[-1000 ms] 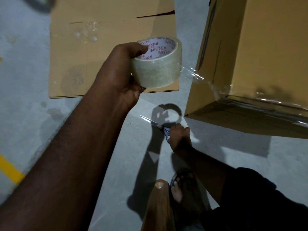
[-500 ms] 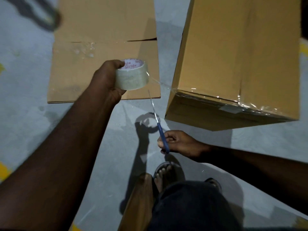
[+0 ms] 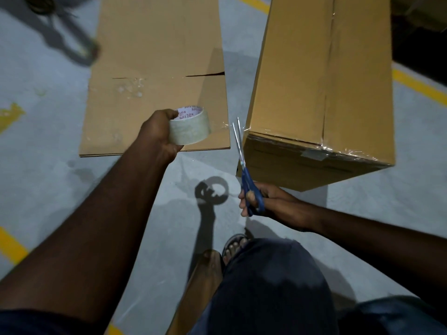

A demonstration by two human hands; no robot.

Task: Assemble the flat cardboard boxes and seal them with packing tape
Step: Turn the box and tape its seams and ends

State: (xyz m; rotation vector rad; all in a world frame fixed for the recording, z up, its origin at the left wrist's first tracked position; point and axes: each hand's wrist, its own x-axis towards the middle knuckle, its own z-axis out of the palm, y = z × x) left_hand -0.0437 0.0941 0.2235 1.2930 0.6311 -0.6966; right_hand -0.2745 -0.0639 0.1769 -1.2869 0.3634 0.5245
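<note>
Gripping tape roll (image 3: 189, 126) in left hand (image 3: 157, 134), just toward 11 o'clock of centre, thumb over the rim. Clear, glossy tape on a white core with red print. Stretched toward 3 o'clock: thin wrinkled strand of tape (image 3: 225, 124), reaching the near corner of assembled box (image 3: 314, 93) at 1 o'clock. Box brown, near edge under shiny tape. Holding blue-handled scissors (image 3: 244, 170) in right hand (image 3: 271, 201) at 5 o'clock, fingers through the loops, blades slightly parted at the strand. Flat cardboard (image 3: 154, 81) lying at 11 o'clock on grey floor (image 3: 48, 189).

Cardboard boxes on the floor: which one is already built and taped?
The box on the right, standing full-bodied with clear tape along its near edge. The other cardboard box lies folded flat to its left.
</note>
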